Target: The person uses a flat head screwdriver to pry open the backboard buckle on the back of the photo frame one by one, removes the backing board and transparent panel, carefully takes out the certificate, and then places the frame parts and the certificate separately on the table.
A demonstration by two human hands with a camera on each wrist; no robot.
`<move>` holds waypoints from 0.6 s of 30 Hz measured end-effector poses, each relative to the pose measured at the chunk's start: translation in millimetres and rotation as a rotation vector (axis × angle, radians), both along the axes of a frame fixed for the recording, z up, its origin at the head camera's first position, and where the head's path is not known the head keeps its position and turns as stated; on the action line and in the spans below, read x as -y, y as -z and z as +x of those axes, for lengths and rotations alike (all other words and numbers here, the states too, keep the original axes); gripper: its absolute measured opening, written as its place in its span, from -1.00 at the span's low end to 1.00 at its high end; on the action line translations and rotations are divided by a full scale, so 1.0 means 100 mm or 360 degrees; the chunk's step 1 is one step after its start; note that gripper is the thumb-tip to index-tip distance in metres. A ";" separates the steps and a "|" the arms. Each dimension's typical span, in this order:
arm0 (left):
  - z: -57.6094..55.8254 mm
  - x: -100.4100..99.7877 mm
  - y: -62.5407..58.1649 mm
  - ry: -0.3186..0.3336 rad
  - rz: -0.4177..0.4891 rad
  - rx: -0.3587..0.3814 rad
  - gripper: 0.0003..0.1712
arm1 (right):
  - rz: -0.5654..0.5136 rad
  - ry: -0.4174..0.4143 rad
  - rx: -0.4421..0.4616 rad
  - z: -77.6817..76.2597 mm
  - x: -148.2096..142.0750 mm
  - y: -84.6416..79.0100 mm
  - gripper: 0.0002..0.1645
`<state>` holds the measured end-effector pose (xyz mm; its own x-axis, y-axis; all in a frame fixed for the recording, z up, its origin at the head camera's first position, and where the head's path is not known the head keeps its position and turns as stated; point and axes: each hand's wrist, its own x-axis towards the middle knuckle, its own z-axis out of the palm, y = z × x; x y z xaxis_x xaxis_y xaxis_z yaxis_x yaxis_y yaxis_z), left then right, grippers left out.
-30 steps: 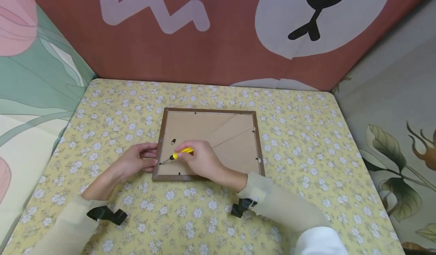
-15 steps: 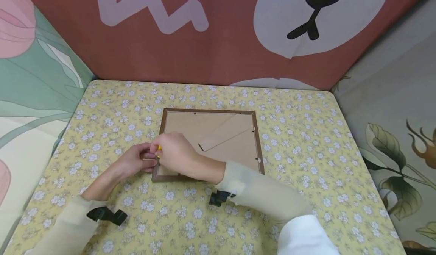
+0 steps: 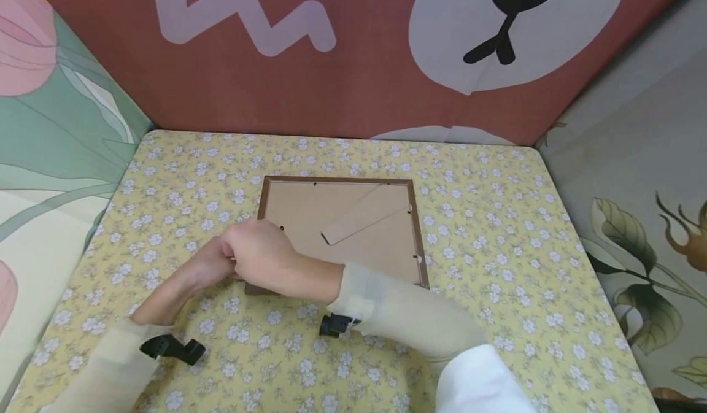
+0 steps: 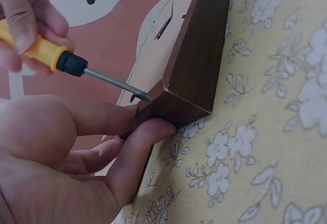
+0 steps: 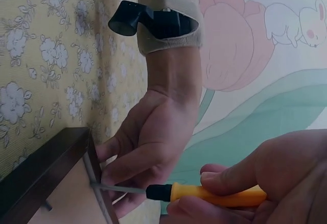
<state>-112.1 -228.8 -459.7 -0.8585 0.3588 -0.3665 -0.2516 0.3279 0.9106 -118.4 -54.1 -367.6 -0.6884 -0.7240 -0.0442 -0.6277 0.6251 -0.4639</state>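
A brown picture frame [image 3: 337,180] lies back side up, its tan backing board [image 3: 353,216] showing with small black tabs along the inner edge. My left hand [image 3: 204,267] grips the frame's left side near the front corner, thumb and fingertips on the rim in the left wrist view. My right hand [image 3: 264,258] holds a screwdriver [image 4: 46,52] by its yellow handle. Its metal shaft [image 5: 121,188] slants to the frame's inner edge, the tip right beside a black tab [image 4: 133,98]. In the head view the right hand hides the screwdriver and the left fingertips.
The frame rests on a table with a yellow floral cloth [image 3: 497,229]. Behind stands a red-brown printed panel [image 3: 248,88]; patterned panels also flank both sides. Black wrist mounts [image 3: 172,347] sit on both sleeves. The backing has a slanted cut with a dark slot [image 3: 325,239].
My right hand has moved left with the screwdriver, from over the backing to the frame's left edge, and now overlaps the left fingers. The left hand and frame have stayed in place.
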 end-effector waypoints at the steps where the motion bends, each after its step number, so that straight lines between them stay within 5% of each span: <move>1: 0.00 0.00 0.00 0.0007 -0.0006 0.0011 -0.73 | -0.0001 0.0017 0.0026 -0.01 -0.03 0.01 -0.60; 6: -0.01 -0.01 0.03 0.0013 -0.0060 0.0077 -0.36 | -0.0122 0.0179 0.0199 -0.11 -0.27 0.12 -0.89; 18: -0.02 -0.04 0.05 -0.0023 -0.0112 0.0092 -0.26 | -0.0677 0.0443 0.0572 -0.07 -0.90 0.58 -0.86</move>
